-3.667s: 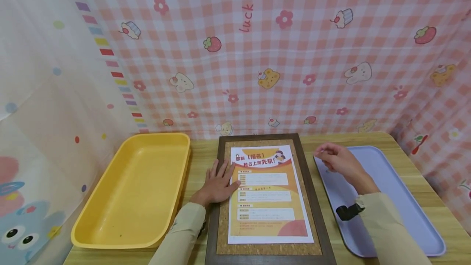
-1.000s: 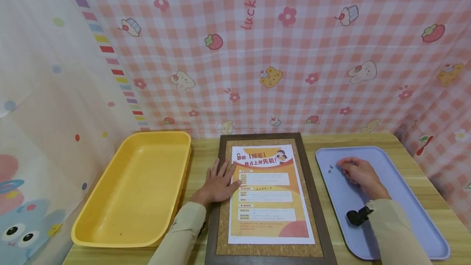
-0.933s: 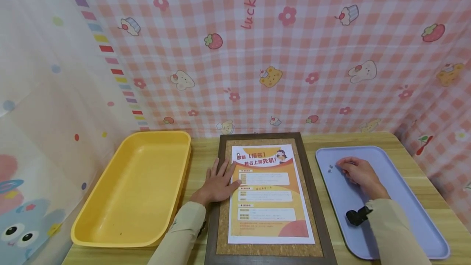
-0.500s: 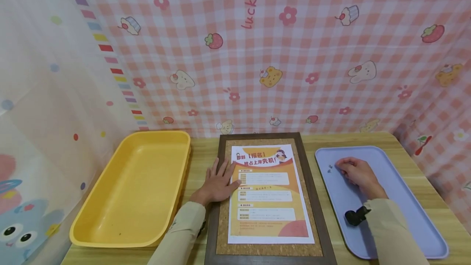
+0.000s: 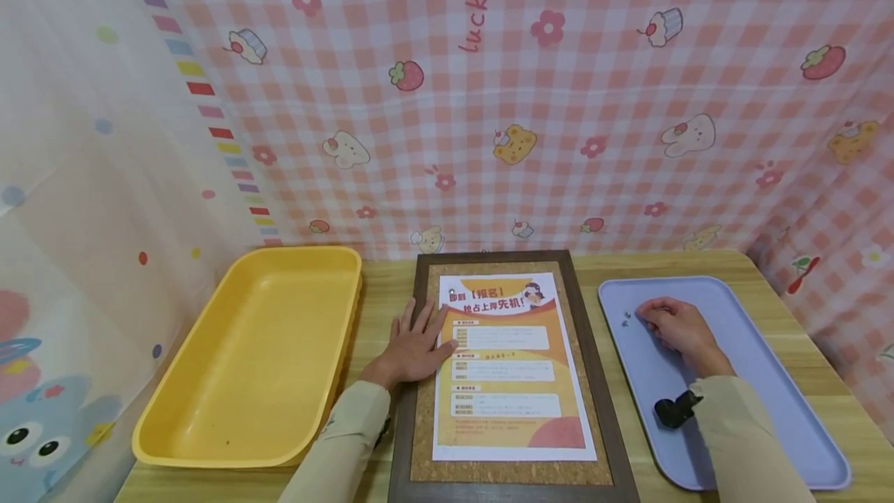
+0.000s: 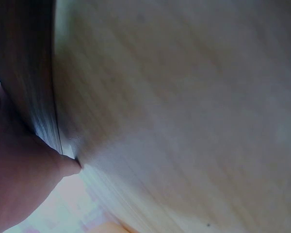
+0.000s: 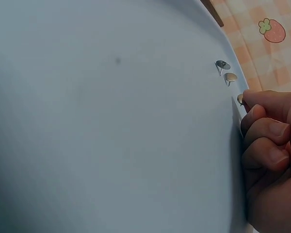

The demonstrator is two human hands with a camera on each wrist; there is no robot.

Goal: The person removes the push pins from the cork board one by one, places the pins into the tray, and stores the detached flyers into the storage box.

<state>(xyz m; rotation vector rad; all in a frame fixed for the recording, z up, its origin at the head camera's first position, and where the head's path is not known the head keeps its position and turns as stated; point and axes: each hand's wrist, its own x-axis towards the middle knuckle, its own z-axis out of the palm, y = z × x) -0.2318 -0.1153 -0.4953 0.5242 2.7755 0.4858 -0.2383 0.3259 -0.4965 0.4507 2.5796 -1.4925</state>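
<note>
My left hand (image 5: pixel 412 348) lies flat with fingers spread over the left edge of a dark-framed cork board (image 5: pixel 510 473), fingertips and thumb resting on a printed poster (image 5: pixel 517 433). In the left wrist view, part of that hand (image 6: pixel 24 179) shows beside the dark frame (image 6: pixel 29 77). Inside the lilac tray, my right hand (image 5: pixel 687 336) has its thumb and index finger pinching a brass thumbtack (image 7: pixel 240 99), the other fingers curled in. Two more thumbtacks, one silver (image 7: pixel 223 64) and one brass (image 7: pixel 231 77), lie just beyond the fingertips, pins showing below their heads.
The lilac tray (image 5: pixel 761 386) stands right of the board on the wooden table (image 5: pixel 726 264). To the left is a deep yellow tray (image 5: pixel 258 363) with a tiny dark speck in it. A pink checked curtain (image 5: pixel 447 115) hangs behind. A black wrist camera (image 5: pixel 673 411) sits below the right hand.
Since the oldest frame my right hand has moved right and down from the tray's left rim to the thumbtacks inside it. Over the last second it barely moves; the left hand stays put.
</note>
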